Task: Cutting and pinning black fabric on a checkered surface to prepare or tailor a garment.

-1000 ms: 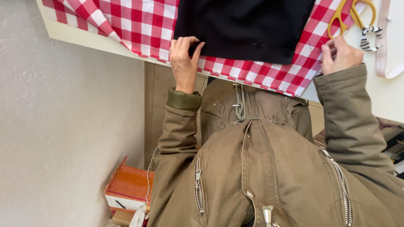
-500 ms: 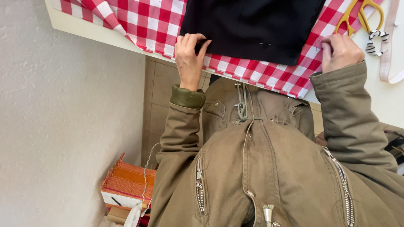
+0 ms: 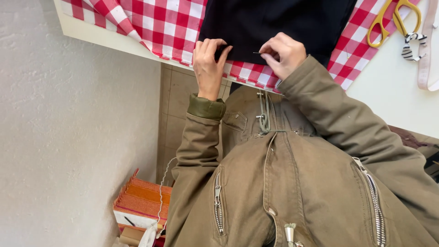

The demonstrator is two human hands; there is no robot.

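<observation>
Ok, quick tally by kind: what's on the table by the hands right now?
Dark fabric: 1
Red-and-white checked cloth: 1
Needle, pinched by the right hand: 1
Yellow-handled scissors: 1
Pale pink tape: 1
Striped ribbon: 1
Total: 6
The left hand grips the dark fabric's edge.

Black cloth [image 3: 274, 23] and scissors [image 3: 388, 20] cut off above.

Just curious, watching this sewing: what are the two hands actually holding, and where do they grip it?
The left hand pinches the near edge of the black fabric. The right hand pinches a thin needle by one end, at that same edge.
</observation>
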